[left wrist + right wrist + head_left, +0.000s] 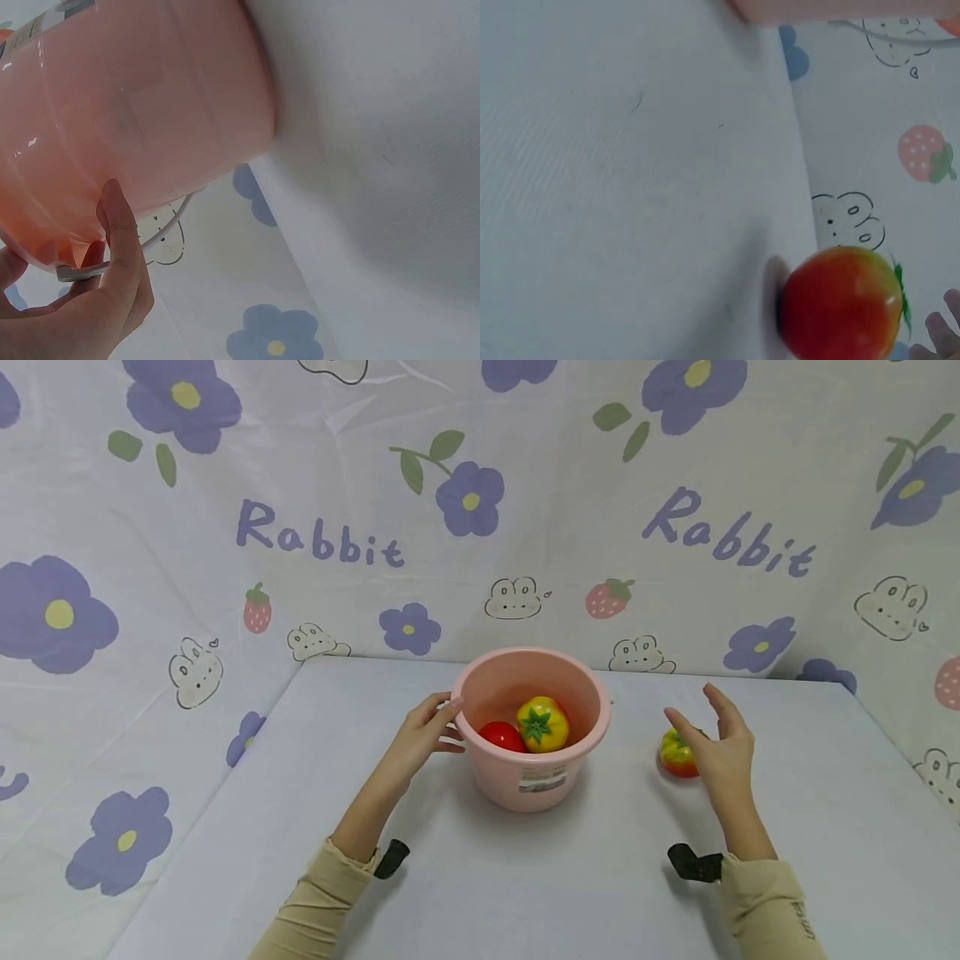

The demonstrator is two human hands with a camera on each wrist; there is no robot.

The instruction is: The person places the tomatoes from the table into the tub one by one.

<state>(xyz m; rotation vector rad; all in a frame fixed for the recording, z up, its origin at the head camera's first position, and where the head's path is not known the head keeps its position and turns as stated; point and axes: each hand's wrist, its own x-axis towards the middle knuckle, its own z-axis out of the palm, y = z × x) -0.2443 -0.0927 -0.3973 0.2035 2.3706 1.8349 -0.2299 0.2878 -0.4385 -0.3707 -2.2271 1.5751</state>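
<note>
A pink plastic bucket [491,777] stands upright on the table. My left hand [416,739] grips its left rim, thumb at the top edge and fingers against the outside; in the left wrist view the fingers [124,255] are bent around the rim beside a thin handle [169,232]. Inside the bucket lie a red round fruit [501,737] and a yellow tomato [551,733] with a green star-shaped top. Right of the bucket, another red-and-yellow tomato [840,304] rests on the table. My right hand [723,756] hovers near that tomato, thumb and fingers spread, partly covering it in the head view.
A white cloth covers the table [540,893]. Behind it hangs a pale curtain [540,552] printed with purple flowers, rabbits and strawberries. A label [542,779] is stuck on the bucket's front. Black wrist mounts [693,863] stick out from both sleeves.
</note>
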